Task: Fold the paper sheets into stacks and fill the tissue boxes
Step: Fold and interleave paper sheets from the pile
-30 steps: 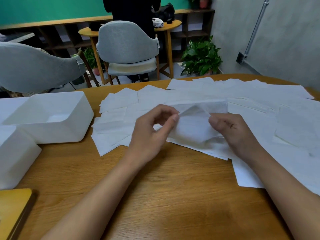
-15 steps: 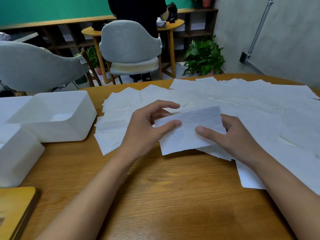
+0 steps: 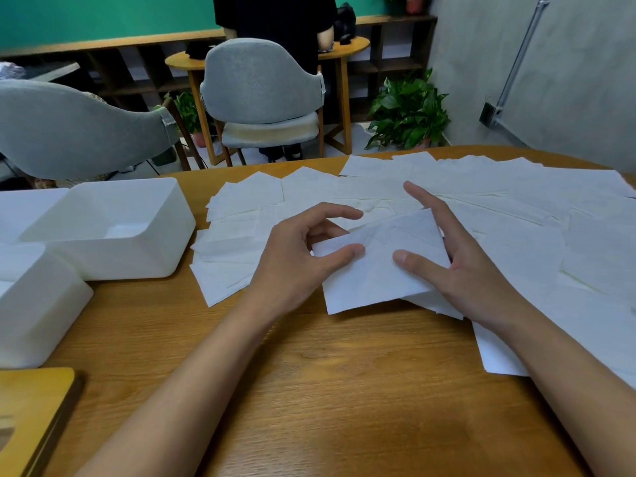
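One folded sheet (image 3: 375,270) is pinched, thumbs on top, by the fingers (image 3: 330,213) of my left hand (image 3: 296,263) and right hand (image 3: 475,277), just above the worktop (image 3: 344,390). Two open-topped tissue boxes (image 3: 113,232) stand at left.

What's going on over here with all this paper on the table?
A person is folding paper at a wooden table. The left hand pinches one edge of a folded sheet, and the right hand holds the opposite edge between the thumb and outstretched fingers. Many loose sheets lie spread out behind it. Two white tissue boxes sit to the left, and the open one looks empty.
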`<state>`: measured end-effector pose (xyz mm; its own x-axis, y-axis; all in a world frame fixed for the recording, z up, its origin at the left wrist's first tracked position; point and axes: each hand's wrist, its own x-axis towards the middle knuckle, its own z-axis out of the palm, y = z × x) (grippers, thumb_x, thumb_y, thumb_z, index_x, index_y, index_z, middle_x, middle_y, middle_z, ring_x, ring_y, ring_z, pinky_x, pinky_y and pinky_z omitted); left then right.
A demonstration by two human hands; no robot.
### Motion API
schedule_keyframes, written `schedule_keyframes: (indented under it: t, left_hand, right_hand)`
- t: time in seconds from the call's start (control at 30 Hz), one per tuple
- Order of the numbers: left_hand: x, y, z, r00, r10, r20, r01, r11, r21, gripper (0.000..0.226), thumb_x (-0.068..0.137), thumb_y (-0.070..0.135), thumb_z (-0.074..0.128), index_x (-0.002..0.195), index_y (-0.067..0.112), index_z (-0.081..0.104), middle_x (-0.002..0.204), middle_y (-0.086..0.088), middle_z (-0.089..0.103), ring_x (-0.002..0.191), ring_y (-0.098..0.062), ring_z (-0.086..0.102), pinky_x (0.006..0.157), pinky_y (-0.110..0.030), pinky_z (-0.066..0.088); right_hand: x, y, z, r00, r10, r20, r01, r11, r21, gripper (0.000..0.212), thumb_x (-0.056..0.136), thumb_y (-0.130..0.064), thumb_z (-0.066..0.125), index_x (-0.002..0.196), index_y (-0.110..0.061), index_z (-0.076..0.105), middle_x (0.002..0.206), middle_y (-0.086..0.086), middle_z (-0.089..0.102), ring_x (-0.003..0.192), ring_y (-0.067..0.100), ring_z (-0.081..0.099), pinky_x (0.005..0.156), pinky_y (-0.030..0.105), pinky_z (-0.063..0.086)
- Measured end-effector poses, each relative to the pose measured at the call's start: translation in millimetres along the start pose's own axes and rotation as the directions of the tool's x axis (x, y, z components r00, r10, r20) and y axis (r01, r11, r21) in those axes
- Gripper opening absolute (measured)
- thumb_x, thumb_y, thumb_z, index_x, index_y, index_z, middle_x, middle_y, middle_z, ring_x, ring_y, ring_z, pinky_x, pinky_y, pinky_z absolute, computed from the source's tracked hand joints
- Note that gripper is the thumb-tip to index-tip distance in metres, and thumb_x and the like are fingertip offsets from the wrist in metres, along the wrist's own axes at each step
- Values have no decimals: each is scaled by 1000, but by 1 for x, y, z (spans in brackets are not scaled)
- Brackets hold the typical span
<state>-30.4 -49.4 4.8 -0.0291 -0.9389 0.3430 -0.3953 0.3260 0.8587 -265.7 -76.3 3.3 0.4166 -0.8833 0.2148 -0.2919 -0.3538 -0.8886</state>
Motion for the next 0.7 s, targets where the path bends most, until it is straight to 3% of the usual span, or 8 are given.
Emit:
schedule_keyframes:
  t: [0.13,0.23,0.27,0.33,0.43,0.53,0.6,0.7]
  left_hand:
    - [-1,-4,3,994,50,-97,-43,997,69,41,85,32,87,121,39,69,105,17,72,103,-7,67,81,-20,56]
    - [-3,-5,13,970,27,-240,7,990,141,59,84,47,84,136,38,58,126,19,59,115,2,58,86,-10,48]
    - [-4,-3,15,970,-67,-232,81,995,54,64,84,52,81,140,40,53,131,20,56,117,6,56,87,-7,47]
    - [-4,3,16,964,-257,-65,234,940,-247,65,85,53,75,144,42,50,128,18,61,111,9,62,88,-11,53]
    - [-6,3,15,954,-279,106,298,860,-415,55,84,46,76,137,41,60,124,12,71,112,-6,70,91,-32,62]
    - [-8,2,15,975,-216,59,223,915,-335,49,89,28,82,133,41,63,123,16,71,111,-6,70,89,-33,62]
    - [-9,-2,14,981,-190,45,195,936,-292,49,91,22,81,133,40,62,124,14,71,112,-7,71,91,-35,62]
    - [-11,-6,16,987,-159,35,163,954,-253,50,92,21,82,133,37,60,126,16,68,112,-7,70,88,-33,63]
  right_hand:
    - [0,2,1,1000,-23,-13,23,1000,20,77,91,-40,70,151,-64,28,158,-31,34,147,3,37,123,42,36]
    - [1,4,-1,995,-52,-84,60,993,106,82,90,-33,71,155,-56,27,160,-31,32,145,-5,37,121,30,37]
    - [1,5,-2,994,-47,-95,63,983,171,84,90,-29,73,155,-55,27,160,-26,36,142,-2,43,117,30,43]
    - [3,10,-3,996,-28,-81,50,957,285,87,90,-24,79,153,-58,29,159,-16,42,139,8,53,110,37,51]
    - [4,13,-2,998,5,-60,15,941,339,89,87,-22,80,152,-60,31,156,-12,47,137,13,56,107,40,53]
    - [2,11,1,998,16,-61,2,962,272,93,89,-14,78,157,-50,27,142,-34,50,124,-13,56,97,16,53]
    - [2,9,3,995,29,-91,-12,984,180,92,89,-9,77,158,-42,26,126,-54,41,109,-33,48,85,-1,45]
    - [3,11,7,993,20,-119,-12,998,68,92,87,-20,80,158,-44,27,135,-51,30,111,-42,33,85,-9,33]
